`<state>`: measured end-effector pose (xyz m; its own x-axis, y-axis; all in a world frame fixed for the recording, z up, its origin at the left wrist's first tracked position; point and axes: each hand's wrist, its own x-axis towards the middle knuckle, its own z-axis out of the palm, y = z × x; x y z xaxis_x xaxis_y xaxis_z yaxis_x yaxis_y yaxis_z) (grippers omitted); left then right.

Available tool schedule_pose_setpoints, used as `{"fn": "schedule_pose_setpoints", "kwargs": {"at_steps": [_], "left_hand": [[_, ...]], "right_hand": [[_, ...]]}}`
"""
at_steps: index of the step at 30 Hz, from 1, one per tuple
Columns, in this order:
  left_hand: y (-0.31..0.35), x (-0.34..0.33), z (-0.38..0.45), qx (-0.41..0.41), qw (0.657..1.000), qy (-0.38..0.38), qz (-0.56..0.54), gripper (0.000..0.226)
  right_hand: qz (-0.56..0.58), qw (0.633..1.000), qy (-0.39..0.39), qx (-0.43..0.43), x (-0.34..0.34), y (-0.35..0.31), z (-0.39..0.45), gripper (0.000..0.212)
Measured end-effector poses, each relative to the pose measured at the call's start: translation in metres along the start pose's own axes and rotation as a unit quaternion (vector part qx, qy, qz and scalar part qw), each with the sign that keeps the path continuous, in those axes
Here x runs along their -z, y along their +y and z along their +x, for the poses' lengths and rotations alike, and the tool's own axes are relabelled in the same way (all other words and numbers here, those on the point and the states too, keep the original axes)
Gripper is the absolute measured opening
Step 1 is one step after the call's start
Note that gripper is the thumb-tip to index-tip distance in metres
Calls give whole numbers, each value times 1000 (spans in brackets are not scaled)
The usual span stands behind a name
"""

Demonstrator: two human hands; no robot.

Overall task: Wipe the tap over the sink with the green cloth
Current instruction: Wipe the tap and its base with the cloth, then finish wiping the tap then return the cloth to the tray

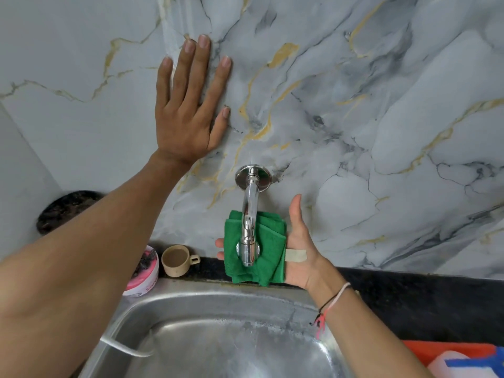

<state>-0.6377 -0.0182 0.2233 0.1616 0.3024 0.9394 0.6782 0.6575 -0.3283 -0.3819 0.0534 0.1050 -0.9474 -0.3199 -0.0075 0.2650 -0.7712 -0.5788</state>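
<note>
I see the curved chrome tap (249, 222) jutting from the marble wall (381, 105) straight over the folded green cloth (270, 241), which lies on the flat, uncurled right hand (300, 257) just below; the left hand (188, 115), splayed on the wall, is farther off

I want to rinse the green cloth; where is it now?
Head view, centre: the green cloth lies on the open right hand, behind the tap, just above the rim of the sink.

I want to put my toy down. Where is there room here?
The black stone counter is bare between the right hand and the orange thing. The steel sink basin is mostly bare. Left of the chrome tap, the beige cup and pink tub crowd the ledge.
</note>
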Motion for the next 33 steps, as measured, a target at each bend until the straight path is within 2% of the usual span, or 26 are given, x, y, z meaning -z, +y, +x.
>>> {"fn": "schedule_pose_setpoints", "kwargs": {"at_steps": [1, 3, 6, 8, 10, 11, 12, 13, 16, 17, 18, 19, 20, 22, 25, 28, 31, 33], "left_hand": [[1, 5, 1, 3, 1000, -11, -6, 69], [5, 18, 2, 7, 999, -40, -21, 67], [15, 58, 13, 47, 986, -145, -74, 63], [31, 102, 8, 134, 947, -214, -196, 56], [63, 168, -19, 242, 885, -232, -322, 42], [87, 208, -39, 298, 841, -244, -380, 34], [114, 252, -58, 352, 780, -279, -436, 28], [146, 292, -75, 405, 701, -336, -481, 24], [241, 384, -116, 545, 418, -496, -531, 5], [269, 401, -124, 571, 344, -529, -526, 16], [296, 414, -130, 590, 289, -546, -520, 23], [319, 425, -131, 600, 256, -555, -515, 28], [340, 434, -131, 598, 249, -564, -512, 29], [380, 446, -128, 589, 275, -577, -495, 32], [435, 456, -128, 564, 338, -597, -459, 38], [480, 458, -129, 513, 414, -613, -435, 46], [506, 458, -131, 462, 477, -636, -392, 50], [515, 462, -134, 438, 488, -658, -370, 53]], "right_hand": [[-41, 999, 29, 1, -2, 6, -7, 113], [-132, 981, 141, -1, -8, 19, -24, 82], [-164, 940, 299, -4, -22, 45, -59, 69], [-139, 918, 372, 3, -31, 72, -91, 56], [-117, 897, 426, 12, -39, 103, -133, 51], [-109, 887, 449, 14, -44, 118, -157, 51], [-99, 881, 463, 15, -49, 132, -180, 50], [-86, 876, 475, 15, -54, 144, -203, 49], [-57, 868, 492, 32, -61, 170, -269, 39], [-57, 863, 500, 37, -60, 174, -291, 36], [-59, 857, 511, 41, -57, 178, -312, 34], [-64, 849, 524, 42, -51, 182, -332, 33], [-72, 839, 537, 39, -44, 184, -352, 31], [-115, 813, 571, 27, -29, 185, -390, 26], [-220, 773, 595, 1, -5, 180, -439, 29], [-286, 731, 618, -45, 21, 178, -471, 22], [-327, 721, 605, -77, 41, 174, -487, 26], [-361, 727, 574, -106, 45, 174, -492, 23]]}}
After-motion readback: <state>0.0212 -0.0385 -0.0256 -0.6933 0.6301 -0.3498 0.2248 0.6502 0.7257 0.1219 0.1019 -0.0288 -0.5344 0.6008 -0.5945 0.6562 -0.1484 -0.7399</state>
